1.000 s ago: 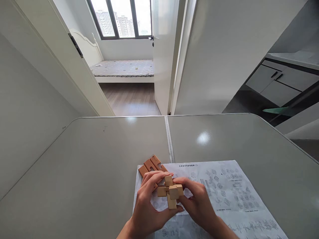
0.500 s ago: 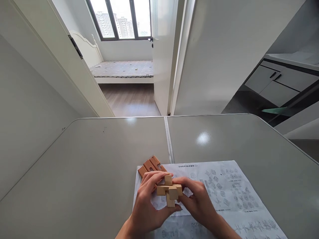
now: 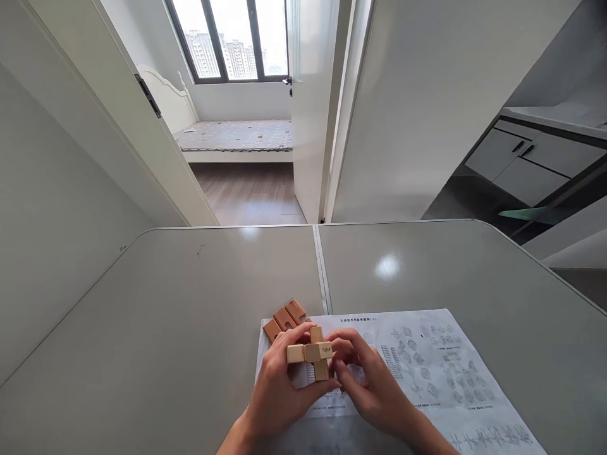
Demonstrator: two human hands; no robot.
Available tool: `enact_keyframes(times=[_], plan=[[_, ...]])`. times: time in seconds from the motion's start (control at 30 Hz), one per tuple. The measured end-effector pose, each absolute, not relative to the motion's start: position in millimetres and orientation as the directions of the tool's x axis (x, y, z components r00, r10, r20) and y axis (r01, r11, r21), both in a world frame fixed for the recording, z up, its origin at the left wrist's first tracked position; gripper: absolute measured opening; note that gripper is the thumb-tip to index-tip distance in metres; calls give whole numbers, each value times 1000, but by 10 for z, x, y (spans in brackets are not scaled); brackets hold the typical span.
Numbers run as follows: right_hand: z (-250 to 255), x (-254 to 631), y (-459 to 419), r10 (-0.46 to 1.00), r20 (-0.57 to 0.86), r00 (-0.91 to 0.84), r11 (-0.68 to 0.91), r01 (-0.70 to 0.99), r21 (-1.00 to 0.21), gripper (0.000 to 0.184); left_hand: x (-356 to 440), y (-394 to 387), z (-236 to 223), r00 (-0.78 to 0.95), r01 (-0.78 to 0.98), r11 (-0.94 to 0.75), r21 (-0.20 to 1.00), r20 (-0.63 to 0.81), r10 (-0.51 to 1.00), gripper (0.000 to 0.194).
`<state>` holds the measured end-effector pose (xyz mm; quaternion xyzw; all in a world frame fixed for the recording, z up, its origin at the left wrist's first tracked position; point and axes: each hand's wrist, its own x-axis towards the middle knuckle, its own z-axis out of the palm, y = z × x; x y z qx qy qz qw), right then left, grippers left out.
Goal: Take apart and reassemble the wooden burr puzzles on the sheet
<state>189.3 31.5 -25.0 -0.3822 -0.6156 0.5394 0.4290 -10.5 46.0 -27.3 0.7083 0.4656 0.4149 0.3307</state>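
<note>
A pale wooden burr puzzle, made of crossed square bars, is held above the printed sheet. My left hand grips it, fingers behind and thumb along the lower front edge. One bar end at the right carries a small dark mark. My right hand is at the puzzle's right side, its fingers curled with thumb and fingertips against that end. Part of the puzzle is hidden behind my left fingers. Just beyond my left hand lie several reddish-brown notched wooden pieces, side by side and partly covered by that hand.
Under my hands lies the paper sheet with printed puzzle diagrams, on a grey table. A seam strip runs across the tabletop to its far edge. Beyond are an open door and a bed.
The puzzle has turned in my hands and shifted a little left, so a marked bar end now shows. My right fingers have curled in more. The reddish-brown pieces stay put.
</note>
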Motion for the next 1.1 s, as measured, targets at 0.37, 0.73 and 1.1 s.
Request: enact_keyframes(times=[0.37, 0.73, 1.1], plan=[[-255, 1833, 336, 948, -61, -313, -87, -71, -994, 41, -88, 473, -187, 374, 380, -355, 854, 209, 904, 79], [-369, 1812, 340, 981, 18, -193, 54, 181, -982, 33, -117, 486, -190, 305, 253, -170, 952, 88, 948, 36], [-421, 1809, 339, 905, 367, -217, 417, 627, -658, 27, -104, 517, -147, 224, 18, 66, 998, -68, 972, 44]])
